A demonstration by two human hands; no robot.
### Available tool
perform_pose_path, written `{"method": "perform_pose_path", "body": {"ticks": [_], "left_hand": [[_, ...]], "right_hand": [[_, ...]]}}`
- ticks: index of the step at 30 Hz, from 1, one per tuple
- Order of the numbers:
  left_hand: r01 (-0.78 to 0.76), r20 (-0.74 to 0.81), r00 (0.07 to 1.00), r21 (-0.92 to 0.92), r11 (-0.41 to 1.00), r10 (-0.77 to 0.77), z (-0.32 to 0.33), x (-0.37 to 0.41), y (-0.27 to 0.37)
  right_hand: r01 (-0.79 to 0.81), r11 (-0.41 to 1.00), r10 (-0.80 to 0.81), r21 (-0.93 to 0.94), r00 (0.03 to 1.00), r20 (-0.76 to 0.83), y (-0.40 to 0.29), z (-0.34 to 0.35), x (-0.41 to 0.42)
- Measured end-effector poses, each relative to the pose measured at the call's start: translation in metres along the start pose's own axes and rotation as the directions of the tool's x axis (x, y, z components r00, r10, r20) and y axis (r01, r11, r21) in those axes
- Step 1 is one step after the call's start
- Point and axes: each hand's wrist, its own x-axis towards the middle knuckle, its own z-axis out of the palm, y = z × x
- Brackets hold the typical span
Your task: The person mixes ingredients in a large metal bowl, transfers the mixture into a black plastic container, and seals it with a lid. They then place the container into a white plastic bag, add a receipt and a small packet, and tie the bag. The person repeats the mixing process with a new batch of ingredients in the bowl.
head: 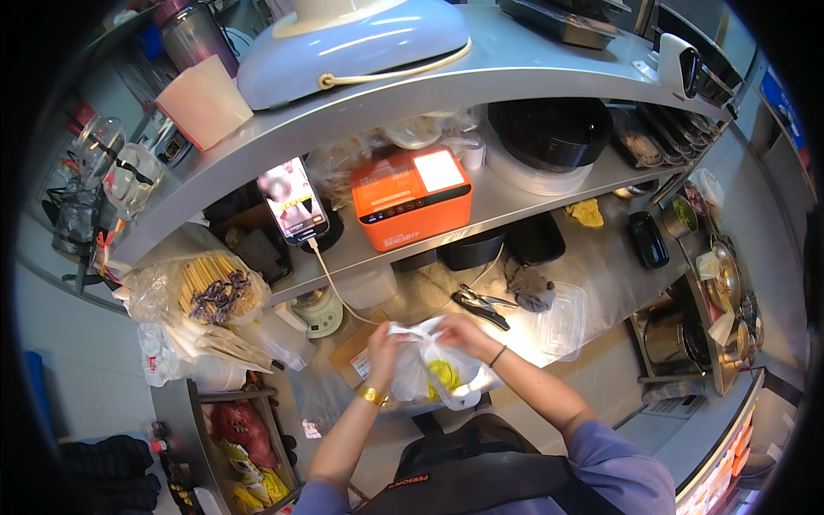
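Near the front edge of the steel counter, a white translucent plastic bag [409, 370] hangs around a clear container; something yellow-green [443, 378] shows through it. My left hand [384, 341] grips the bag's top on the left, its wrist in a gold-coloured band. My right hand [465, 336], with a dark band at the wrist, pinches the bag's gathered top on the right. The two hands are close together, and the bag's top is twisted or crossed between them. A brown cardboard piece [351, 354] with a printed label lies beside my left hand.
Behind the bag lie a black-handled tool [479, 310], a grey cloth [529, 288] and a clear plastic lid or container [561, 322]. A digital scale [320, 313] stands left. The shelf above holds an orange label printer [412, 198] and a phone [294, 203] whose cable hangs down to the counter.
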Motion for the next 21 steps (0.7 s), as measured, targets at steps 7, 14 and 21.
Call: {"method": "perform_pose_path", "body": {"ticks": [7,14,21], "left_hand": [[0.178,0.318,0.915,0.236,0.955,-0.249,-0.022,-0.049,0.037],[-0.487,0.616,0.788,0.617,0.618,0.006,-0.037,-0.072,0.07],[-0.711,0.238,0.649,0.529,0.464,0.723,-0.072,-0.004,0.291]], "right_hand": [[-0.303,0.922,0.315,-0.242,0.949,0.009,-0.005,-0.017,-0.019],[-0.364,0.828,0.409,0.426,0.912,-0.017,0.011,-0.037,0.06],[0.609,-0.168,-0.48,-0.775,0.636,0.604,-0.22,0.134,-0.093]]}}
